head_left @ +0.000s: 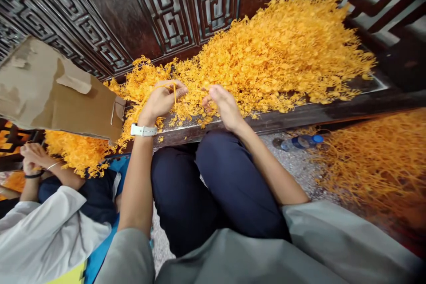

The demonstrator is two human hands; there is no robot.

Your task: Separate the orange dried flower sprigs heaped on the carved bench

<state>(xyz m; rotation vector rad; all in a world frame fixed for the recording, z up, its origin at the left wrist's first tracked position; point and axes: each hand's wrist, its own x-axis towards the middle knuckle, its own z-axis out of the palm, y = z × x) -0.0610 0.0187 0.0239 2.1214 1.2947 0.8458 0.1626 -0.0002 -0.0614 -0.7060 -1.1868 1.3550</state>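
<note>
My left hand (163, 98), with a white watch band on its wrist, is closed on a thin orange strand (175, 93). The strand runs over the fingers, and its end hangs down by the thumb. To its right, my right hand (223, 103) has its fingers curled in and the thumb close to them; what sits between the fingertips blends into the orange behind. Both hands are above the front edge of a large heap of small orange, flower-like plastic pieces (266, 49). A gap separates the two hands.
The heap lies on a dark wooden ledge (293, 115) against a carved wooden panel (166, 4). A torn cardboard box (76, 106) stands at left. Beside it another person's hands (35, 155) are together. A blue-capped bottle (302, 141) and a mass of orange strands (376, 159) are at right.
</note>
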